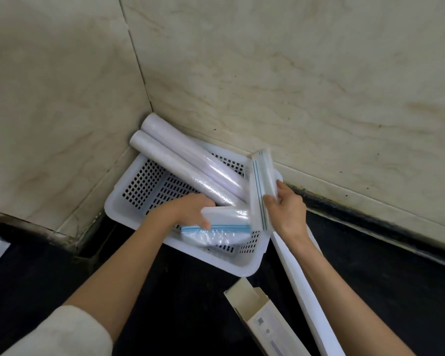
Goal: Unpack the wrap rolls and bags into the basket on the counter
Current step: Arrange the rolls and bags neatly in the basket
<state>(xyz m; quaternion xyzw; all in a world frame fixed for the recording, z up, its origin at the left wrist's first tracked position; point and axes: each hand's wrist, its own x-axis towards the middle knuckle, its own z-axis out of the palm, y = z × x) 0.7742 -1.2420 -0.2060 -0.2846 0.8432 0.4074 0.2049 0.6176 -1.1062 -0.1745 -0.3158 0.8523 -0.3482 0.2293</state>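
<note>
Head view shows the stack of zip bags (260, 191) held on edge over the right end of the white basket (129, 201), which sits in the corner of the dark counter (370, 265). The right hand (288, 209) has its fingers curled round the lower part of that stack, thumb at the back. The left hand (188, 211) reaches into the basket and pinches another pack of bags (224, 222), blue zip strip toward me, lying at the basket's near side. Two wrap rolls (190, 165) lie slantwise in the basket, their far ends poking over the rim toward the wall.

To my eye the step is settling both packs. Best to lay the upright stack flat beside the rolls, zip edges aligned, while the left hand steadies the lower pack. An opened carton (265, 327) lies on the counter nearby.
</note>
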